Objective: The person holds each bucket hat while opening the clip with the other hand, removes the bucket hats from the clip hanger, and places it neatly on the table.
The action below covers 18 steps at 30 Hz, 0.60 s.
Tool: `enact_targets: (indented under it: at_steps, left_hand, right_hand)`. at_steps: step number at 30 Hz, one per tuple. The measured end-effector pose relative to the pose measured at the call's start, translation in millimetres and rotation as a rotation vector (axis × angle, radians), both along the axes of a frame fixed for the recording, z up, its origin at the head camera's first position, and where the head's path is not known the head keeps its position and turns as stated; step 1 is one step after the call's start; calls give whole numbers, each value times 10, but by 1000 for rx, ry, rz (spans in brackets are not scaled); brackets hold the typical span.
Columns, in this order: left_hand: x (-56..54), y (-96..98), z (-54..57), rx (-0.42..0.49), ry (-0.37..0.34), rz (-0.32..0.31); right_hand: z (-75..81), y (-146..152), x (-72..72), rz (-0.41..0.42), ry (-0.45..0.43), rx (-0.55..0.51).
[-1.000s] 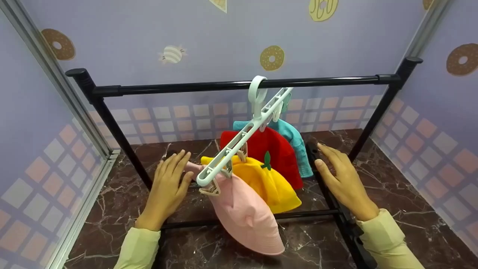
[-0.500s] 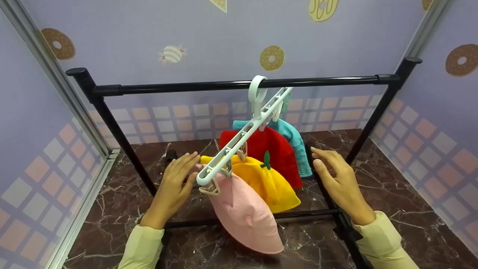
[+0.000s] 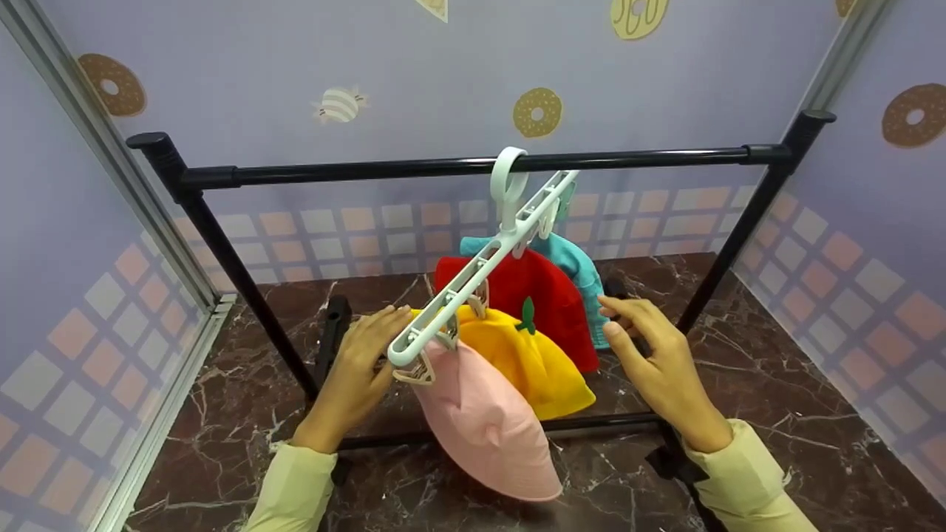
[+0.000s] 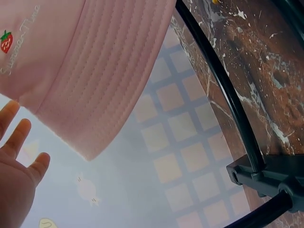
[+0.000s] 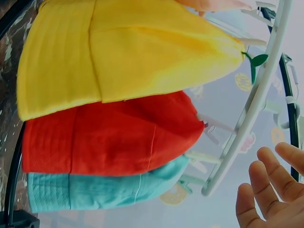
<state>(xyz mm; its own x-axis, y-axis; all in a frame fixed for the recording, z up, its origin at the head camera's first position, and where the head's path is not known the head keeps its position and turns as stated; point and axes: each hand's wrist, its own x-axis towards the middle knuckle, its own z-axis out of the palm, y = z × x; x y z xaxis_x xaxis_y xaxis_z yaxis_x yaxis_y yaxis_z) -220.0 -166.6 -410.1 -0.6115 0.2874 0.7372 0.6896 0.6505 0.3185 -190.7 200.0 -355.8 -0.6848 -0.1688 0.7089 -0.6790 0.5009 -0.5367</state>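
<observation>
A pale mint clip hanger hooks over the rack's black top bar, its long arm slanting from front left to back right. Four clipped hats are better told one by one: a pink bucket hat in front, a yellow hat with a green leaf, a red hat, and a turquoise hat rearmost. Beside the pink hat my left hand is held with extended fingers; the left wrist view shows the fingertips close to its brim. My right hand, fingers loosely bent, hovers right of the hats, holding nothing.
The black rack's uprights stand left and right, with a lower crossbar behind the pink hat. A dark marbled surface lies beneath. Patterned lilac walls enclose the back and sides.
Both hands have moved inward, the left one rightward to the pink hat and the right one leftward toward the turquoise and red hats. Hanger and hats hang almost unmoved.
</observation>
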Motion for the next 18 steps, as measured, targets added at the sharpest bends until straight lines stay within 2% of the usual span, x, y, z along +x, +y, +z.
enact_targets:
  at_steps: [11, 18]
  left_hand:
    - [-9, 65, -9, 34, -22, -43]
    - [-24, 91, -18, 47, -5, -51]
  right_hand:
    - [62, -114, 46, 85, 5, -5]
    - [93, -228, 75, 106, 62, -6]
